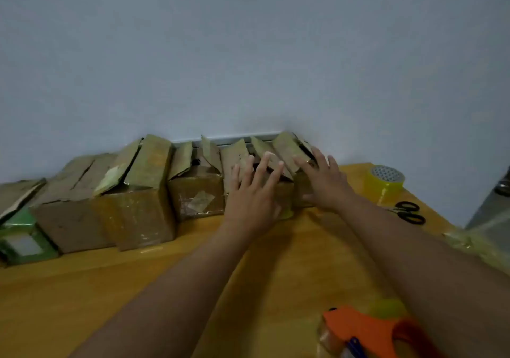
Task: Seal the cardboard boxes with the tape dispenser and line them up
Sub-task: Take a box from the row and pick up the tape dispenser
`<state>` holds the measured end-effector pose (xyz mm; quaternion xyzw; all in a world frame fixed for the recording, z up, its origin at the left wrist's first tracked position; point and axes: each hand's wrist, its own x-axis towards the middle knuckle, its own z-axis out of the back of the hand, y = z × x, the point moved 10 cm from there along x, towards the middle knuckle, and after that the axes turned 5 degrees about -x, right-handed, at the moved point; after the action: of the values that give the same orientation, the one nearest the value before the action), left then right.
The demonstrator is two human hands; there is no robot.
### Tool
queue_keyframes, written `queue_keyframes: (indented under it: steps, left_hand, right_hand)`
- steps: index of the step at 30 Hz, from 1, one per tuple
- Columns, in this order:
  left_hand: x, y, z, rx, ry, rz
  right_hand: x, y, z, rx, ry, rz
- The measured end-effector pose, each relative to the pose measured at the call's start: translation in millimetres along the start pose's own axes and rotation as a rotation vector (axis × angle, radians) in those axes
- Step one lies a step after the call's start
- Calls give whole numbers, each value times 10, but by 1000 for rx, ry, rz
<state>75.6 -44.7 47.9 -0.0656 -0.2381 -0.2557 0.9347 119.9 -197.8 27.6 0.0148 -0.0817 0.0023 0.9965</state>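
Observation:
Several worn cardboard boxes stand in a row along the wall at the back of the wooden table (138,288). Most have their top flaps up. My left hand (252,192) lies with straight fingers against the front and flaps of the small box (285,189) near the right end of the row. My right hand (321,181) rests flat with spread fingers on that box's right side and its raised flap (287,148). The orange tape dispenser (367,333) lies on the table at the bottom right, under my right forearm.
A roll of yellowish tape (383,185) stands at the right of the table, with black scissors (408,212) in front of it. A taller box (138,200) and a flat brown box (70,219) stand to the left. A green package (22,236) sits at the far left.

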Motion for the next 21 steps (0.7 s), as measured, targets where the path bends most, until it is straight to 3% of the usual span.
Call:
queue_keyframes:
  steps: [6, 21]
  left_hand:
    - [-1, 42, -305, -31, 125, 33]
    - [-73, 66, -389, -10, 200, 52]
  right_hand:
    - [77, 17, -126, 50, -6, -35]
    - [77, 7, -134, 22, -161, -38]
